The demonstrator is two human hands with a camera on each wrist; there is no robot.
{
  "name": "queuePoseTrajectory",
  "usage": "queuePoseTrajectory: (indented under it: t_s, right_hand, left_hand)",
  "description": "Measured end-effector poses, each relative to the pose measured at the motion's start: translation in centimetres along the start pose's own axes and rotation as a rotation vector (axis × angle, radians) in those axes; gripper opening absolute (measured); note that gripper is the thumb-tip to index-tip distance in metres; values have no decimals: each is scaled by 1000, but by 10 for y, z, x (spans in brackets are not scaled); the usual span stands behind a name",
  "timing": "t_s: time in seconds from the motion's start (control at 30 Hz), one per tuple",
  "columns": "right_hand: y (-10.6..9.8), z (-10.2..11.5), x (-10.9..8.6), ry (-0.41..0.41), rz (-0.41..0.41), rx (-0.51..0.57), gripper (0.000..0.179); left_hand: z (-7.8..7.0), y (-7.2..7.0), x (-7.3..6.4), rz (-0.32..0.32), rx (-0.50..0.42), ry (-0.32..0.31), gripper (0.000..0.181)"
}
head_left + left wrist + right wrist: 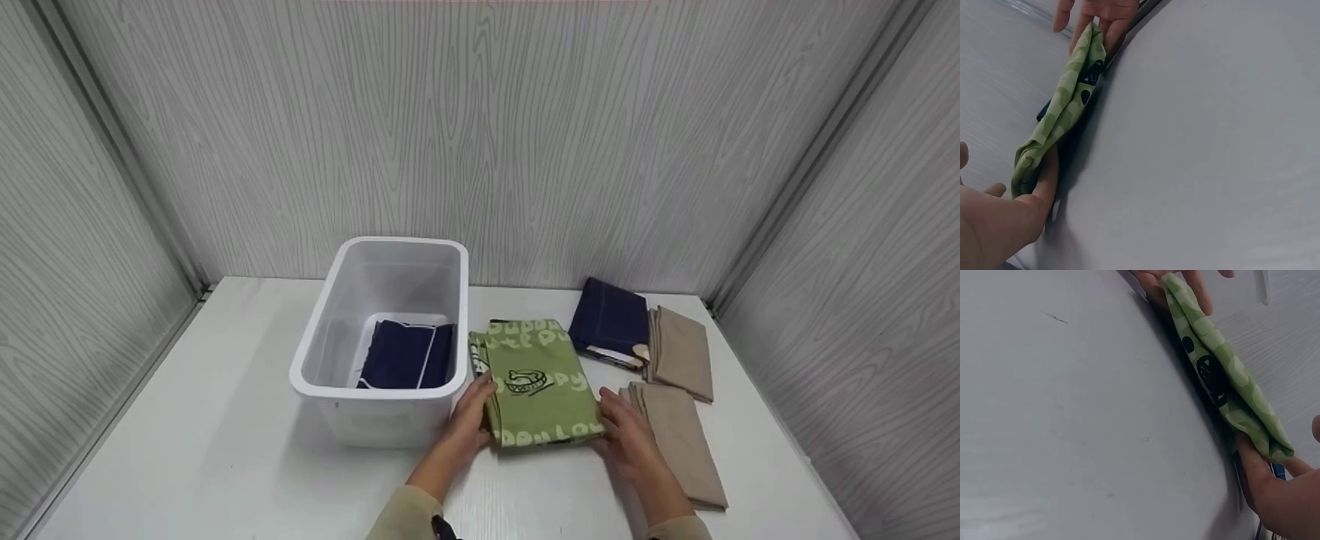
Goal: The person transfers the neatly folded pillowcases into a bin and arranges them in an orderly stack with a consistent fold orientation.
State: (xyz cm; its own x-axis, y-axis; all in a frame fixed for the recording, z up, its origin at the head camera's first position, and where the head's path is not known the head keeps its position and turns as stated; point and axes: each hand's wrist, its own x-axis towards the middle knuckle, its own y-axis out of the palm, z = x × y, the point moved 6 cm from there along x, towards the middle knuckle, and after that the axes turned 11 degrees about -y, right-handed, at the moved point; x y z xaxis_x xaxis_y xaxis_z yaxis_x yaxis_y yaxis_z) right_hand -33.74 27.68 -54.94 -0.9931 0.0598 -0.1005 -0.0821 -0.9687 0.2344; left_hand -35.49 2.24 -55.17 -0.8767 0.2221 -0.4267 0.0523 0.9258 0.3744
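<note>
I read broken pale lettering on the folded green rectangle of printed fabric (541,401), right of the white rectangular plastic bin (382,392): "ute pu", "py", bottom row "ppy Lo", cut at the edges. Top row: can't resolve. Wrist feeds: print there, illegible.

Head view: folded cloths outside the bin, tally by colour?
Green cloth, between left hand and right hand: 1
Dark blue cloth: 1
Beige cloths: 2
Total: 4
</note>
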Motion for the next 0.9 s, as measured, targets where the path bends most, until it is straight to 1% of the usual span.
queuePoseTrajectory:
  t_s: [0.07, 0.13, 0.23, 0.3, 0.37, 0.47, 0.6, 0.67, 0.73, 0.8, 0.9]
  right_hand:
    - [0, 0, 1, -5, 5, -15, 60]
    - [0, 1, 2, -12, 15, -28, 59]
    - [1, 0, 3, -12, 22, -29, 60]
    - [0, 0, 2, -2, 21, -10, 60]
    - [-1, -1, 1, 16, 10, 7, 60]
    - [-4, -4, -1, 46, -3, 7, 61]
    - [-8, -7, -4, 63, -9, -44, 61]
    - [-9, -6, -4, 51, -15, -79, 60]
    - [-9, -4, -2, 22, -15, -115, 59]
    - [-9, -1, 0, -3, -18, -136, 59]
    - [-9, 1, 4, -33, -18, -129, 59]
  left_hand:
    - [-1, 0, 1, -3, 10, -5, 65]
    - [-2, 1, 2, 2, 24, 4, 64]
    - [-4, 0, 3, -1, 38, 40, 64]
    - [-5, 0, 4, 5, 36, 64, 64]
    - [-6, -1, 5, -8, 56, 80, 63]
    - [-6, -3, 4, -35, 99, 84, 61]
    - [-7, -4, 3, -60, 131, 97, 60]
    - [-7, -3, 3, -57, 124, 101, 61]
    - [-8, -2, 3, -50, 109, 107, 61]
    - [-7, -1, 3, -48, 91, 97, 62]
    - [-8, 0, 5, -68, 75, 104, 61]
